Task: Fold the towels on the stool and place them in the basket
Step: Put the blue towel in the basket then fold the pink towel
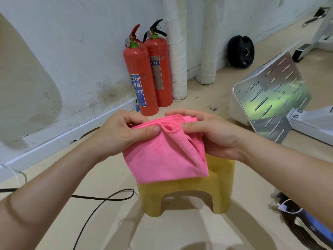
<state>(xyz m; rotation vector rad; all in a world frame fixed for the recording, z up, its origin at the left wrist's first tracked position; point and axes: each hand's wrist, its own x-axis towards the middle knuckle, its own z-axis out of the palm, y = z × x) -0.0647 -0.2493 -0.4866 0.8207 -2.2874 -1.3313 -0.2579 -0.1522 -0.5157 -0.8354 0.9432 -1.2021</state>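
One pink towel (162, 152) hangs folded in the air, just above the single yellow stool (187, 193) — its lower edge drapes in front of the seat. The left hand (124, 134) pinches the top edge, thumb pressed on the cloth; the right hand (214, 136) grips the top right corner, fingers curled behind. Whether the towel touches the stool I cannot tell. Far behind, two red fire extinguishers (142, 76) stand against the wall, one black weight plate (240, 51) off right — and one black cable (100, 201) loops across the floor, near left.
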